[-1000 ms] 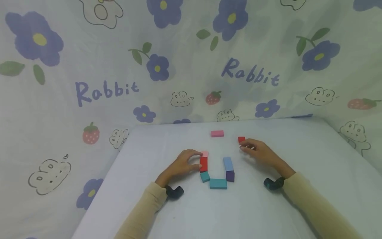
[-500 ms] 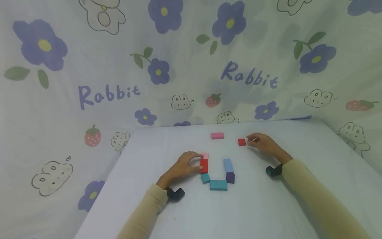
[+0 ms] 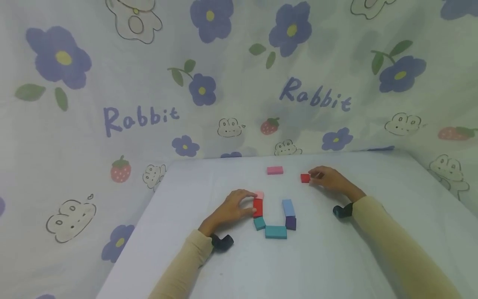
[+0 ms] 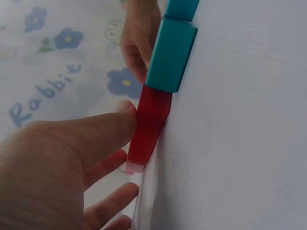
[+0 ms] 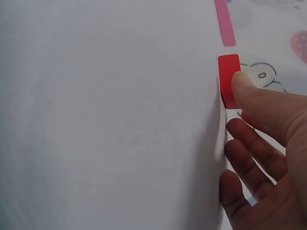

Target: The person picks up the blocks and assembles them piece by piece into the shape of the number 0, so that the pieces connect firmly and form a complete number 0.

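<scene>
My left hand (image 3: 231,207) is at the left side of the block arrangement. Its thumb touches the side of a long red block (image 4: 149,122), while the index fingertip reaches the small light pink block (image 3: 259,195) at its far end. Farther back, my right hand (image 3: 330,180) pinches the right end of a small red block (image 5: 229,79). The thumb overlaps this block in the right wrist view, and the index finger is mostly hidden behind the thumb; the other fingers are loosely bent beside the tabletop.
A small teal block (image 3: 259,223), a long teal block (image 3: 276,232), a purple block (image 3: 291,223) and a light blue block (image 3: 288,207) continue the U shape. A pink block (image 3: 274,170) lies at the back of the white table (image 3: 317,265), before a printed curtain (image 3: 239,83).
My right hand moved right and back off the small red block, leaving a gap, then came in against its right end. The left hand has stayed at its two blocks.
</scene>
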Demonstrator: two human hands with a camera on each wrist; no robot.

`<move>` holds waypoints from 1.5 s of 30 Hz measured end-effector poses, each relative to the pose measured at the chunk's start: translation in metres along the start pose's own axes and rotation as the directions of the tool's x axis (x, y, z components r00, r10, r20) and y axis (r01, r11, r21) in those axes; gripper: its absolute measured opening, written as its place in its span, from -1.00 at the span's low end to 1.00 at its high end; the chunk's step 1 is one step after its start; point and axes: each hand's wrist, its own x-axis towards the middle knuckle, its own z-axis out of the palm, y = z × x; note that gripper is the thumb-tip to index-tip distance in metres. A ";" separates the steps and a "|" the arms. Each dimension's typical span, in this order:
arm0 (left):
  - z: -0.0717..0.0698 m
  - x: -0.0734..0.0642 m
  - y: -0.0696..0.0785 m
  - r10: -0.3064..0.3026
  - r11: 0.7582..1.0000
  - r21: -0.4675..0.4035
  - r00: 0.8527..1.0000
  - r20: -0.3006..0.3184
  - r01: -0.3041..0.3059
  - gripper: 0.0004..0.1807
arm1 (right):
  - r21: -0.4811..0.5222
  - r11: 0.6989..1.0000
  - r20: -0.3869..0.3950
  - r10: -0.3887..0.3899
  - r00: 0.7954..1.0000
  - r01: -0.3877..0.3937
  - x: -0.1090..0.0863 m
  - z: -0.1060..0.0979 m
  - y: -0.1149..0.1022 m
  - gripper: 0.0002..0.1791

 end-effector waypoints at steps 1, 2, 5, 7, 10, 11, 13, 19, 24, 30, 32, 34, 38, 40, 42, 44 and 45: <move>0.000 0.000 0.001 0.001 1.000 -0.003 1.000 0.001 -0.001 -0.43 | -0.003 1.000 0.000 0.006 1.000 -0.006 0.000 0.000 0.000 -0.45; -0.001 0.000 0.001 0.000 1.000 -0.002 1.000 0.001 0.000 -0.43 | -0.006 1.000 0.002 0.006 1.000 -0.006 0.000 -0.001 -0.001 -0.46; -0.001 0.001 0.000 -0.005 1.000 0.011 1.000 0.005 0.005 -0.43 | -0.013 1.000 0.007 0.009 1.000 -0.009 0.000 -0.001 -0.006 -0.48; -0.001 0.001 -0.001 -0.006 1.000 0.017 1.000 0.006 0.005 -0.43 | -0.013 1.000 0.006 0.004 1.000 -0.004 -0.001 -0.002 -0.009 -0.51; 0.000 0.001 -0.003 0.005 1.000 0.014 1.000 0.001 -0.005 -0.43 | -0.014 1.000 0.001 0.002 1.000 -0.002 -0.002 -0.002 -0.011 -0.56; 0.000 0.001 -0.003 0.010 1.000 0.013 1.000 0.000 -0.010 -0.43 | -0.015 1.000 -0.002 0.009 1.000 -0.009 -0.002 -0.002 -0.012 -0.58; 0.000 0.002 -0.003 0.015 1.000 0.012 1.000 -0.001 -0.015 -0.42 | -0.014 1.000 0.002 0.014 1.000 -0.014 -0.002 -0.002 -0.012 -0.60; 0.000 0.003 -0.002 -0.010 1.000 0.018 1.000 -0.002 0.010 -0.42 | -0.005 1.000 -0.010 0.011 1.000 -0.011 -0.004 -0.005 -0.012 -0.60; 0.001 0.002 -0.001 -0.032 0.999 0.017 0.999 -0.001 0.032 -0.42 | 0.029 0.999 -0.017 -0.013 1.000 0.013 -0.008 -0.007 -0.016 -0.60; 0.001 0.001 0.000 -0.039 0.999 0.013 0.999 0.001 0.039 -0.42 | 0.003 0.997 -0.014 -0.081 0.997 0.082 -0.010 -0.009 -0.024 -0.59; 0.001 0.001 0.000 -0.036 0.999 0.017 0.999 0.001 0.036 -0.42 | -0.008 0.994 -0.021 -0.107 0.994 0.106 -0.010 -0.009 -0.028 -0.58; 0.001 0.001 0.000 -0.038 0.999 0.021 0.999 0.001 0.038 -0.42 | -0.011 0.992 -0.021 -0.126 0.992 0.126 -0.011 -0.009 -0.034 -0.59; 0.001 0.001 -0.001 -0.032 0.999 0.027 0.999 0.001 0.032 -0.40 | -0.010 0.985 -0.010 -0.175 0.985 0.175 -0.014 -0.006 -0.047 -0.63; 0.001 0.002 -0.002 -0.031 0.999 0.028 1.000 0.002 0.031 -0.40 | -0.009 0.981 0.003 -0.192 0.981 0.192 -0.016 -0.003 -0.052 -0.66; 0.001 0.002 -0.001 -0.028 0.999 0.029 1.000 0.003 0.027 -0.40 | -0.009 0.979 0.019 -0.202 0.979 0.202 -0.017 0.000 -0.057 -0.67; 0.001 0.002 -0.001 -0.034 0.999 0.033 0.999 0.004 0.034 -0.40 | -0.008 0.978 0.040 -0.208 0.977 0.209 -0.017 0.004 -0.060 -0.68; 0.001 0.001 0.000 -0.037 0.999 0.033 0.999 0.003 0.036 -0.39 | -0.008 0.977 0.047 -0.211 0.976 0.212 -0.017 0.006 -0.062 -0.69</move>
